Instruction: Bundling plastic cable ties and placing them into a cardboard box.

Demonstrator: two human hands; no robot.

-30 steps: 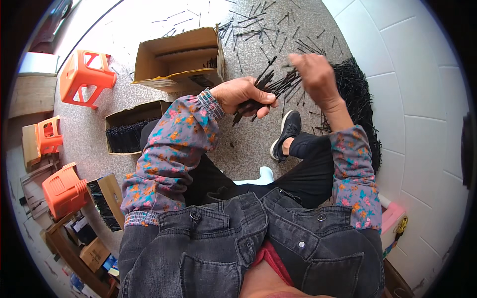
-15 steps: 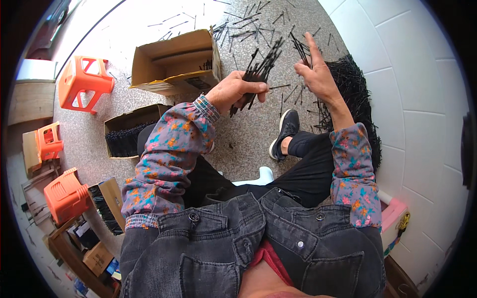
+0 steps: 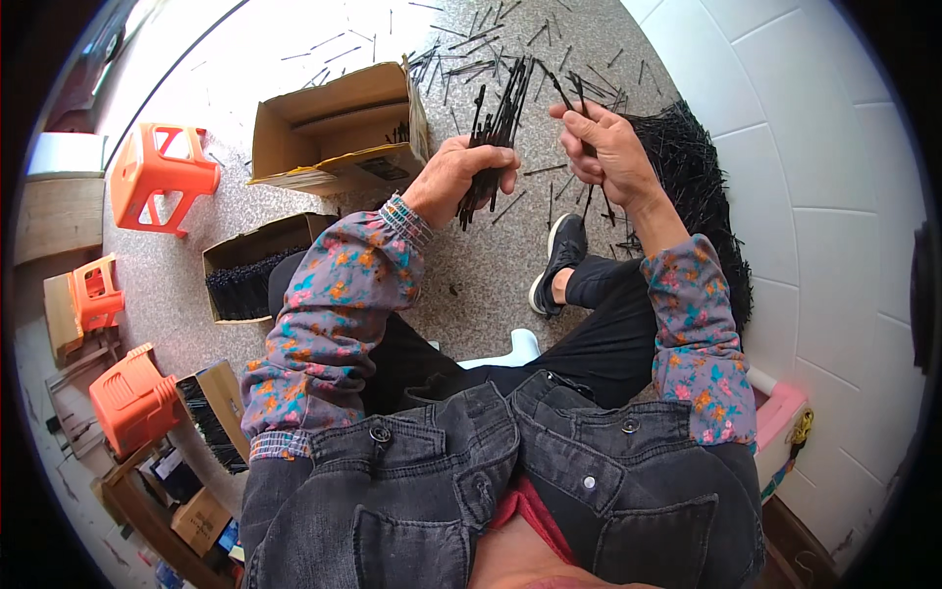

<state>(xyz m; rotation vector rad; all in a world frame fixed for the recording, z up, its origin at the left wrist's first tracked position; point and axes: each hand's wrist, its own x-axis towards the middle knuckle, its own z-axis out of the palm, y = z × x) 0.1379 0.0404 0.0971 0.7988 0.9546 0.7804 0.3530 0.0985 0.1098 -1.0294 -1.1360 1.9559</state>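
Observation:
My left hand point(image 3: 459, 179) is closed around a bundle of thin black rods point(image 3: 502, 123), their ends fanning upward past the thumb and poking out below the fist. To its right, my right hand point(image 3: 616, 155) pinches a few more black rods point(image 3: 559, 90) between thumb and fingers; some ends stick out beneath the palm. The two hands are apart, raised over the speckled floor. Beside my right hand lies a thick heap of the same black rods point(image 3: 687, 167) against the white wall. Loose rods point(image 3: 476, 67) are scattered over the floor beyond the hands.
A large open cardboard box point(image 3: 280, 133) stands left of my left hand, with a few rods inside. Nearer is a smaller box point(image 3: 228, 236) packed with rods, and another filled box point(image 3: 224, 388). Orange plastic stools point(image 3: 147, 177) line the left. My shoe point(image 3: 564, 260) rests below the hands.
My right hand has drawn slightly left and down, and its raised index finger has curled in around the rods. The bundle in my left hand has turned more upright.

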